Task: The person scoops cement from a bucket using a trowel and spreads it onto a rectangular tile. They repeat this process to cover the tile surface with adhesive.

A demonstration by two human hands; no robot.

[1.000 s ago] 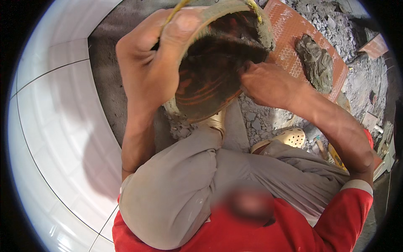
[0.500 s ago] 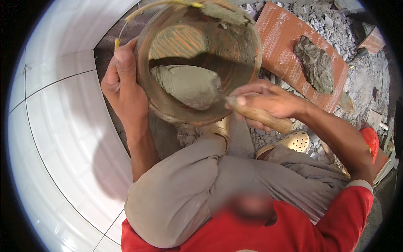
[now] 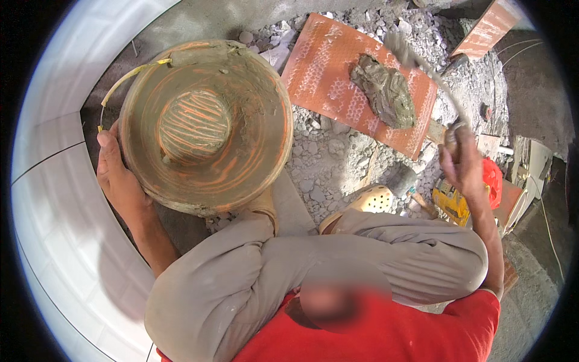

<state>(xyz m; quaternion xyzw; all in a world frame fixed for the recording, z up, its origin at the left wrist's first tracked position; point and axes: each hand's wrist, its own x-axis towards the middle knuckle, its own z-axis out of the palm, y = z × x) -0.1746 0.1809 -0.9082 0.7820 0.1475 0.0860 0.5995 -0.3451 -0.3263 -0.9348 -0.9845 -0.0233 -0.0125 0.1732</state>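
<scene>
On the left, my left hand (image 3: 120, 175) grips the side of a round bucket (image 3: 259, 120), its orange inside smeared with wet grey mortar. The bucket leans so that its ridged bottom shows; a wire handle with a yellow sleeve (image 3: 129, 77) rises at its far left. My right hand (image 3: 461, 157) is closed on a trowel (image 3: 443, 87) at the right, its grip mostly hidden by the fingers. The trowel's blade, smeared by motion, hangs by the far right corner of a reddish-brown tile (image 3: 319, 60). A lump of mortar (image 3: 386, 90) lies on that tile's ribbed back.
Grey rubble (image 3: 307, 175) lies under and around the tile. A black-headed mallet (image 3: 403, 180) rests beside my beige clog (image 3: 374, 199). Red and yellow packaging (image 3: 449, 202) sits at the right, near tile pieces. White tiled wall (image 3: 66, 199) runs along the left.
The trowel has left the bucket, where its blade carried mortar, and swung right past the tile. The bucket now shows more of its bottom. The whole view has shifted.
</scene>
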